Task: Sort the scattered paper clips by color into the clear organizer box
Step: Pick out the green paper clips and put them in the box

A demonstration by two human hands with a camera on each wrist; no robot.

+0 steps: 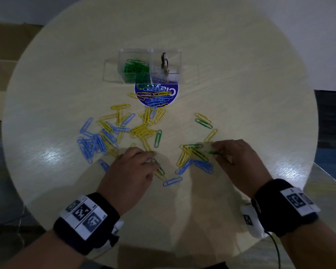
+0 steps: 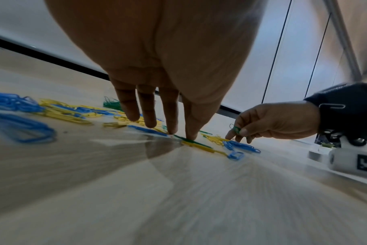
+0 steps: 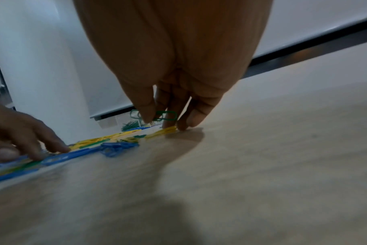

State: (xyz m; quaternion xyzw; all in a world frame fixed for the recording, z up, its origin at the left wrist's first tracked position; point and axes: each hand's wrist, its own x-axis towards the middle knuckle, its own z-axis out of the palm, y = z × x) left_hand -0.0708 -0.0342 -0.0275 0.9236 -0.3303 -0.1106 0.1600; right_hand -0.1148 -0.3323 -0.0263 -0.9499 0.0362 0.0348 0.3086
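Between my two hands lies bare table — open passage toward me. Ahead, scattered clips crowd the way to the organizer box — its far side lies open.

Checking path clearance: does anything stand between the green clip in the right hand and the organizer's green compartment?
Nothing upright does. The right hand pinches a green clip; only flat yellow, blue and green clips lie on the table before the clear organizer box, whose green compartment has no lid.
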